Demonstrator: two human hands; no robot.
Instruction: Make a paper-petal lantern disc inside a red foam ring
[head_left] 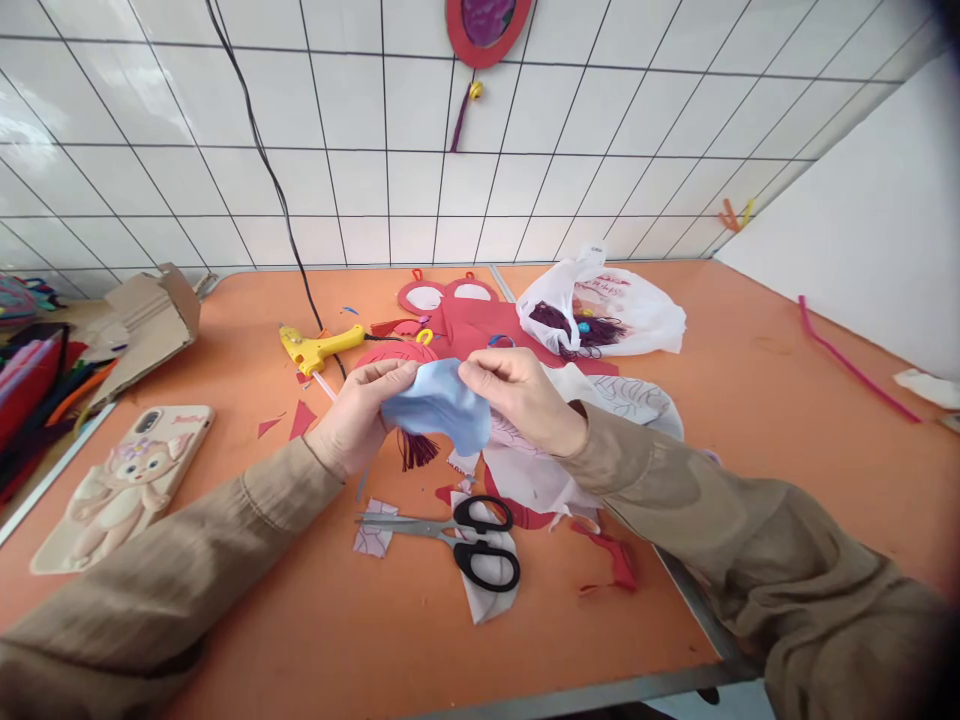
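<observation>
A piece of light blue cloth is stretched between my two hands above the middle of the orange table. My left hand pinches its left edge between thumb and fingers. At the upper right edge of the cloth, my right hand is closed on it the same way. Behind my left hand lies a round red piece, partly covered. A dark red tassel shows just below the cloth. Black-handled scissors lie nearer to me, blades pointing left, over white scraps.
The orange table holds a yellow glue gun, a phone, red felt, a white plastic bag with dark threads, and patterned cloth. A cardboard box stands at left. A black cable hangs behind.
</observation>
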